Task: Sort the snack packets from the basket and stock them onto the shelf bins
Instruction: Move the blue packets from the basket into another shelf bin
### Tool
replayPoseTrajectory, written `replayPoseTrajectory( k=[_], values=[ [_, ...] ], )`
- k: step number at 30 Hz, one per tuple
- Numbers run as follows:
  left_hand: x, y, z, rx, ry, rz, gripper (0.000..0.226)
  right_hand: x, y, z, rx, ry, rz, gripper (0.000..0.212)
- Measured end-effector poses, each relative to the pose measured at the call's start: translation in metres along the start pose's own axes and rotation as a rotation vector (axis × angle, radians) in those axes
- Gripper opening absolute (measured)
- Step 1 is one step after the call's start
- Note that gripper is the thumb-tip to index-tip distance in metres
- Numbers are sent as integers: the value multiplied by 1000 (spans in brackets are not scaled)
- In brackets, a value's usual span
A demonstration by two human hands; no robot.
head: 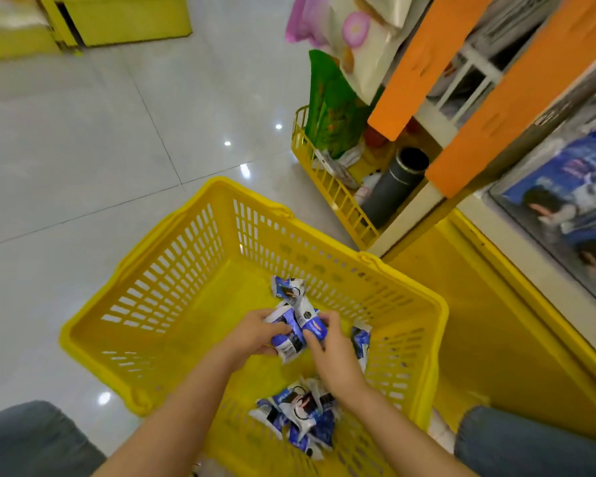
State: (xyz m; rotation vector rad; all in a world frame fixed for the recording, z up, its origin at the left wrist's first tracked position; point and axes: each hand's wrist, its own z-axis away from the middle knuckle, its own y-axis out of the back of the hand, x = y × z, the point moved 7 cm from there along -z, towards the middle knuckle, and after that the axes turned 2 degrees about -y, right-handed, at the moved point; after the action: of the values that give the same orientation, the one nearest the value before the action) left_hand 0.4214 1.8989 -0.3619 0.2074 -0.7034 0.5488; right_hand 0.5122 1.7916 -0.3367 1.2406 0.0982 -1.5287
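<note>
A yellow plastic basket (172, 290) sits on the floor between my knees. Both hands are inside it, gathering a bunch of blue-and-white snack packets (298, 325). My left hand (255, 333) grips the bunch from the left, its fingers curled round the packets. My right hand (331, 352) pinches the same bunch from the right. A second heap of the same packets (300, 413) lies at the basket's near end, under my right forearm. One more packet (361, 340) leans against the right wall.
A yellow wire bin (327, 187) at the shelf foot holds a dark cylinder (394, 185) and a green bag (331, 108). Orange shelf fronts (496, 108) rise at the right above a yellow base (496, 321). White tiled floor (83, 149) lies to the left.
</note>
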Motion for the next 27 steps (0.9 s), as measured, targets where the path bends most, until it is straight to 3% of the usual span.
replayPoseTrajectory(
  k=[3, 8, 10, 13, 15, 21, 24, 27],
  values=[
    [11, -9, 15, 51, 1, 93, 17, -20, 10, 18, -18, 136, -24, 36],
    [31, -28, 41, -125, -41, 360, 29, -47, 48, 34, 101, 222, -106, 20],
    [42, -35, 48, -169, -83, 357, 39, -54, 60, 43, 114, 230, -122, 30],
    [65, -44, 61, -171, -214, 289, 28, -60, 73, 55, 112, 186, -217, 59],
    [80, -46, 70, -129, -290, 212, 28, -65, 81, 62, 101, 167, -230, 66],
    [127, -52, 108, -57, -495, -80, 17, -90, 116, 79, 112, 199, -322, 18],
    [145, -56, 128, -159, -492, -110, 29, -101, 142, 84, 129, 156, -364, 13],
    [165, -61, 146, -272, -539, -15, 39, -113, 170, 94, 138, 107, -600, 19]
  ],
)
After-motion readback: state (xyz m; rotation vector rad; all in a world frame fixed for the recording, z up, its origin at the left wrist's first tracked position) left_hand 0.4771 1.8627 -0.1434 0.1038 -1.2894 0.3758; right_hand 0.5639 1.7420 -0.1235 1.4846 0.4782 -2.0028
